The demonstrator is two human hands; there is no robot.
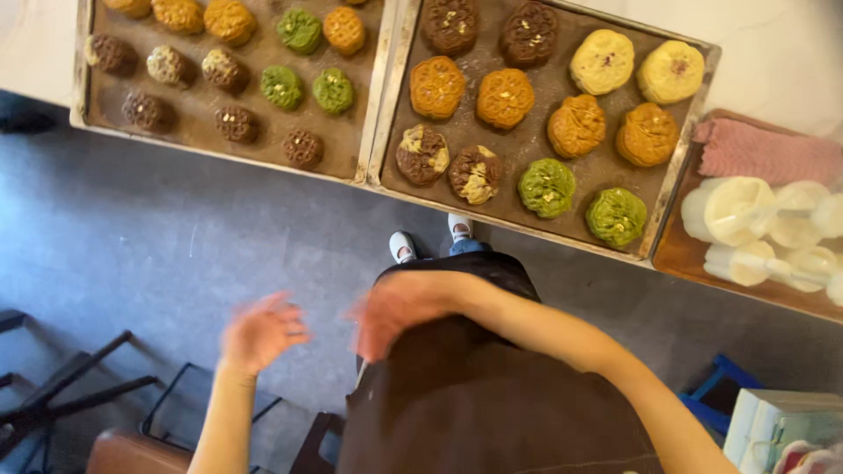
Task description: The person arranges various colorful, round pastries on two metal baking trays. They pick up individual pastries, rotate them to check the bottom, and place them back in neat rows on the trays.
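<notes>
My left hand (262, 332) hangs in the air over the grey floor with its fingers apart and nothing in it. My right hand (392, 314) is blurred and lies against my dark brown apron (492, 404); it holds nothing that I can see. Above them, at the table's edge, stand two metal trays of patterned round cakes. The left tray (373, 96) carries brown, green and orange cakes. The right tray (674, 171) carries brown, orange, yellow and green cakes. Both hands are well apart from the trays.
A wooden board (676, 254) at the right holds several white plastic moulds (738, 211) and a pink cloth (764, 154). Black chair frames (79, 386) stand at lower left. A white box (773, 426) and a blue stool (716, 386) are at lower right. My white shoes (402, 246) show below the table.
</notes>
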